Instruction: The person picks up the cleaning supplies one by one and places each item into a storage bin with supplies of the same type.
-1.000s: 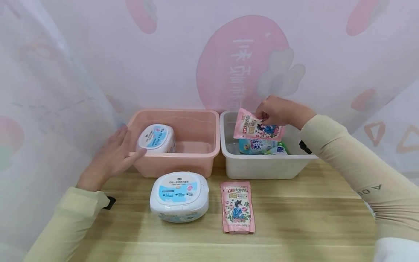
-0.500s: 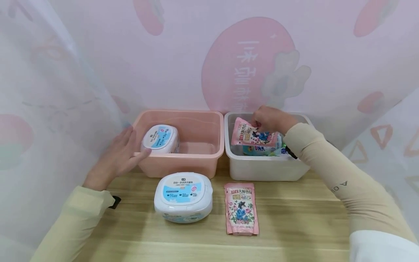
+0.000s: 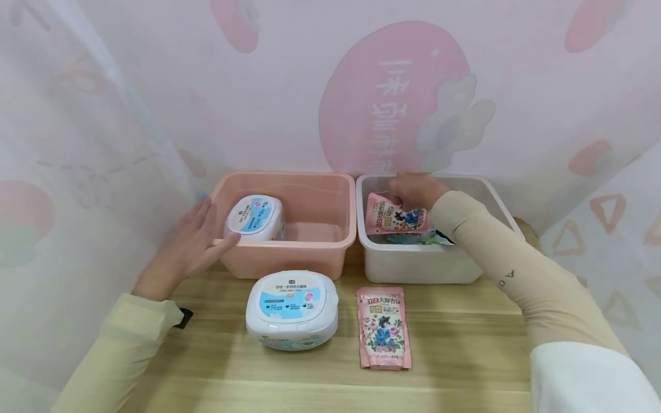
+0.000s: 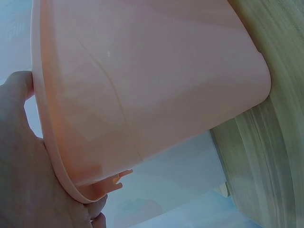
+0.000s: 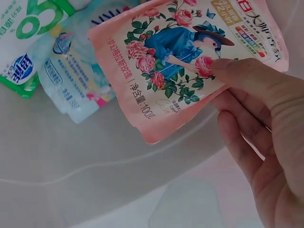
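Note:
My right hand (image 3: 415, 190) is inside the white bin (image 3: 418, 265), pinching a pink pouch (image 3: 395, 216) with a rose and lady print between thumb and fingers. The right wrist view shows this pouch (image 5: 175, 61) above a light blue pouch (image 5: 76, 78) and a green-and-white pouch (image 5: 35, 35) in the bin. On the left, my left hand (image 3: 186, 246) rests with extended fingers against the side rim of the pink bin (image 3: 284, 252). Close up, the left hand (image 4: 33, 156) touches that rim (image 4: 47, 128).
A white lidded tub (image 3: 255, 217) sits inside the pink bin. Another white tub (image 3: 291, 310) and a second pink pouch (image 3: 384, 328) lie on the wooden table (image 3: 465, 344) in front of the bins. A printed curtain (image 3: 268, 103) hangs behind and at both sides.
My right hand has lowered the pink pouch from above the white bin down into it. The left hand has stayed at the pink bin's rim. The head view has shifted slightly.

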The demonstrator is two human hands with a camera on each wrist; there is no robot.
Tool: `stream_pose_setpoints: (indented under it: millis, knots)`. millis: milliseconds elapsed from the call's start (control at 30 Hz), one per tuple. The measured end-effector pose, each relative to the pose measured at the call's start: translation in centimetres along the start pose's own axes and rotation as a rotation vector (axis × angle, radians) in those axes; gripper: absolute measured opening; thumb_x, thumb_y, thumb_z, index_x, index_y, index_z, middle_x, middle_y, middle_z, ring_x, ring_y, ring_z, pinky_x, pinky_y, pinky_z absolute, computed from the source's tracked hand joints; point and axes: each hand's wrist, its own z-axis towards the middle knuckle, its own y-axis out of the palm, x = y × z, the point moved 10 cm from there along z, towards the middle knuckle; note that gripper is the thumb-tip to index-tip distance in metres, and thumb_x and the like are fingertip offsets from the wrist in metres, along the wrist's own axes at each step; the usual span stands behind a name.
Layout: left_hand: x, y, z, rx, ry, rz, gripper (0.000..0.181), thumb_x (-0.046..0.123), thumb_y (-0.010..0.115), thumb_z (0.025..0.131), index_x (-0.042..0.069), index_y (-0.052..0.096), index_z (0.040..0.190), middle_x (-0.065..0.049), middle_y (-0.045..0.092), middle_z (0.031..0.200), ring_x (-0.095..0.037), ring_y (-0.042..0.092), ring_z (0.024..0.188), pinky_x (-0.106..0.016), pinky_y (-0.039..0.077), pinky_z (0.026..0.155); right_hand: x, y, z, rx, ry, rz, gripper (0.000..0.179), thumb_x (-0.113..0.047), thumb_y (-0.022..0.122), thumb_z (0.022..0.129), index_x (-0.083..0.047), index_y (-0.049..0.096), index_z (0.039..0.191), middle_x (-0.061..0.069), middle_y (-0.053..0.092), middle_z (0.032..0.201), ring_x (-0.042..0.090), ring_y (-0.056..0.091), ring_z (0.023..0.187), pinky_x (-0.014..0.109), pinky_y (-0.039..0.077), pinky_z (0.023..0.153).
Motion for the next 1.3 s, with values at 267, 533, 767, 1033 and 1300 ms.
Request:
stream_pose_setpoints:
  millis: [267,533,767,1033,1300]
  knots:
    - [0.6,0.3,0.3,-0.005,0.019,0.017,0.105,0.071,0.036,0.104,-0.005,0.001,0.167,-0.031,0.001,0.175,-0.050,0.008,0.163,-0.069,0.014,0.129,-0.4,2.2,0.2,-0.053,-0.048,-0.126,0.016,0.000,0.085,0.084,-0.011,0.076,0.076,0.003,0.071,0.075,0.017,0.056,0.066,0.035,0.061,0.068]
    - [0.3,-0.4,0.0,-0.020,0.019,-0.032,0.104,0.066,0.039,0.105,-0.006,-0.004,0.166,-0.031,-0.004,0.175,-0.054,0.006,0.161,-0.075,0.014,0.126,-0.3,-1.2,-2.2,-0.005,-0.006,-0.020,0.009,-0.002,0.078,0.090,-0.008,0.076,0.084,0.006,0.072,0.083,0.021,0.062,0.076,0.036,0.061,0.075]
    - [-0.4,-0.4,0.0,-0.034,0.010,-0.023,0.105,0.069,0.038,0.104,-0.004,-0.005,0.167,-0.030,-0.007,0.175,-0.053,0.005,0.162,-0.074,0.014,0.127,-0.7,-5.8,-6.0,0.000,0.015,0.042,0.005,-0.007,0.080,0.093,-0.005,0.077,0.097,0.011,0.074,0.095,0.025,0.063,0.086,0.042,0.061,0.087]
    - [-0.7,-0.5,0.2,-0.045,0.031,-0.033,0.103,0.067,0.038,0.106,-0.007,0.001,0.166,-0.032,-0.006,0.175,-0.051,0.000,0.163,-0.071,0.011,0.128,-2.2,-9.0,-11.1,0.079,0.026,0.189,0.018,-0.006,0.076,0.092,0.000,0.079,0.108,0.017,0.079,0.108,0.026,0.073,0.094,0.047,0.063,0.093]
    - [-0.8,-0.6,0.6,-0.041,0.030,-0.020,0.103,0.067,0.039,0.105,-0.007,0.000,0.166,-0.035,-0.003,0.174,-0.053,0.002,0.162,-0.072,0.011,0.128,-4.2,-8.2,-14.9,0.103,0.032,0.371,0.025,-0.014,0.083,0.090,0.001,0.079,0.109,0.012,0.081,0.103,0.021,0.077,0.093,0.043,0.065,0.088]
